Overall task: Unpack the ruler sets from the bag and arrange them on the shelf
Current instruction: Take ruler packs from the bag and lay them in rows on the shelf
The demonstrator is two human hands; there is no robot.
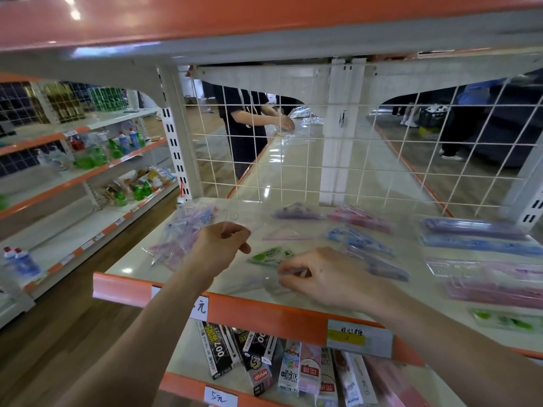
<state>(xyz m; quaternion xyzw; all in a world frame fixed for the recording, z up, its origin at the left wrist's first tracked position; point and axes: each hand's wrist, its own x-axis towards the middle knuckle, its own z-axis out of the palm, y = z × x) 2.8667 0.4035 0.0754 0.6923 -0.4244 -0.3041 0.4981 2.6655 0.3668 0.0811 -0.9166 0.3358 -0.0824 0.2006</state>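
At mid-frame, left hand (pixel 219 245) and right hand (pixel 320 279) pinch the clear bag (pixel 261 284) over the shelf (pixel 138 264).
A green ruler set (pixel 271 255) lies between the hands; other ruler sets (pixel 360 237) lie rightward. Best to spread the mouth, then slide sets out flat.

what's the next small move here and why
Probably slide the green set out of the clear bag onto the shelf: both the left hand and right hand pinch the bag, and the set seems to lie inside it.
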